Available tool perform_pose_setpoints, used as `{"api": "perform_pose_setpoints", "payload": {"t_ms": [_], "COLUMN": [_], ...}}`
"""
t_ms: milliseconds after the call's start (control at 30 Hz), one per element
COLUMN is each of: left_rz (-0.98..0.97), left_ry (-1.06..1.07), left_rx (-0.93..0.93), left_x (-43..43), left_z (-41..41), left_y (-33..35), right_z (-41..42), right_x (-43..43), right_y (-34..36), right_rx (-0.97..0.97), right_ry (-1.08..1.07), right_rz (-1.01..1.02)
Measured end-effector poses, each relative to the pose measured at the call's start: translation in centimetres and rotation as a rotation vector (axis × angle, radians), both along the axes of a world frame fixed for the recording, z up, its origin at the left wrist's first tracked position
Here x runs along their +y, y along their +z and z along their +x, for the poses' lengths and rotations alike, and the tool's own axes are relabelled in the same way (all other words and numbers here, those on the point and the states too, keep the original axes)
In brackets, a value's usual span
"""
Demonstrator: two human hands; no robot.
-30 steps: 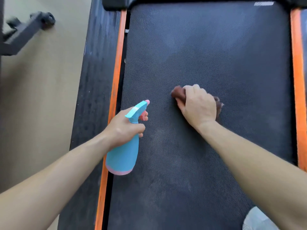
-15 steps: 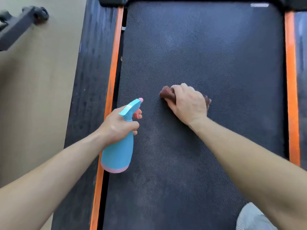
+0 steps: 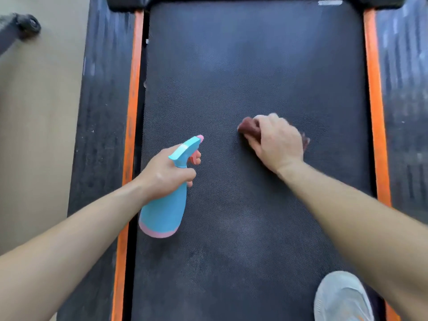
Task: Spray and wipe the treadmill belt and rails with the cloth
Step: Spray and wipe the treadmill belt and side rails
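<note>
— What sort of place was it?
— A workout space, though I couldn't tell whether it was a gym or a home. A textured black treadmill belt (image 3: pixel 254 66) ran from 12 to 6 o'clock, with an orange strip (image 3: pixel 133 112) and a ribbed side rail (image 3: pixel 104 112) at 9, and the same again at 3.
— Anything besides the machine?
— A plain beige floor (image 3: pixel 41 112) at 9 o'clock. At 10 was the black foot of another frame (image 3: pixel 25 25), with a round end cap.
</note>
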State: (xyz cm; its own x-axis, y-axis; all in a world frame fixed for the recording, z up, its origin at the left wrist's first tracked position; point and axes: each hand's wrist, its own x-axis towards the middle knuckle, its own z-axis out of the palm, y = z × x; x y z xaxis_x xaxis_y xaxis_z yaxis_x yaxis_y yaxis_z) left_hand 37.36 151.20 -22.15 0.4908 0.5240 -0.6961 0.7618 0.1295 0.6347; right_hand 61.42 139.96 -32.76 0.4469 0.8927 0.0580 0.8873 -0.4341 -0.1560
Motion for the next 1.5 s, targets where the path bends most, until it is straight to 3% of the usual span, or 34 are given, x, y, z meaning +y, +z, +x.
{"api": "perform_pose_setpoints", "payload": {"t_ms": [100,233,267,367,400,500,600,667,767,933,1133,1233,1300,1400,1500], "left_rz": [0.011,0.011,0.01,0.015,0.021,0.03,0.032,0.033,0.032,0.031,0.034,0.021,0.021,0.017,0.0], "left_ry": [-0.049,-0.079,-0.084,-0.13,-0.138,-0.152,-0.2,-0.229,-0.251,-0.253,-0.316,-0.333,-0.336,-0.335,-0.325], "left_rx": [0.026,0.025,0.029,0.024,0.019,0.016,0.022,0.025,0.009,0.006,-0.005,-0.012,-0.021,-0.013,-0.005], "left_x": [-0.7,-1.2,-1.3,-1.6,-1.6,-1.8,-2.0,-2.2,-2.5,-2.7,-3.3,-3.4,-3.5,-3.7,-3.7], "left_z": [0.9,2.8,3.3,4.3,4.5,5.1,6.1,6.9,8.0,9.0,10.4,11.2,11.6,11.6,11.8], "left_y": [0.3,0.2,0.1,-0.2,-0.4,-0.5,-0.2,0.1,-0.1,-1.2,-0.5,-0.2,-0.4,-1.1,-1.5], "right_z": [-3.7,-2.5,-0.4,6.1,7.7,7.0,1.1,-1.3,2.3,9.5,2.1,0.1,3.3,9.8,12.1], "right_x": [-5.8,-10.2,-9.0,-3.7,-2.8,-4.2,-10.9,-14.7,-14.0,-6.0,-14.1,-17.9,-16.1,-9.3,-6.1], "right_y": [-0.2,-0.7,-0.6,0.0,0.0,-0.1,-0.1,0.3,-0.1,-0.6,-0.7,-0.6,-1.1,-1.7,-1.6], "right_rx": [-0.002,0.0,-0.003,-0.02,-0.01,-0.007,0.001,0.011,-0.016,-0.007,-0.03,-0.021,-0.12,-0.286,-0.314], "right_ry": [0.006,0.447,0.4,-0.102,-0.168,-0.202,-0.236,-0.071,0.115,-0.303,-0.37,-0.196,-0.136,-0.331,-0.448], "right_rz": [-0.01,-0.051,-0.059,-0.028,-0.03,0.003,-0.024,-0.062,-0.066,0.014,0.046,-0.015,0.0,0.1,0.081]}}
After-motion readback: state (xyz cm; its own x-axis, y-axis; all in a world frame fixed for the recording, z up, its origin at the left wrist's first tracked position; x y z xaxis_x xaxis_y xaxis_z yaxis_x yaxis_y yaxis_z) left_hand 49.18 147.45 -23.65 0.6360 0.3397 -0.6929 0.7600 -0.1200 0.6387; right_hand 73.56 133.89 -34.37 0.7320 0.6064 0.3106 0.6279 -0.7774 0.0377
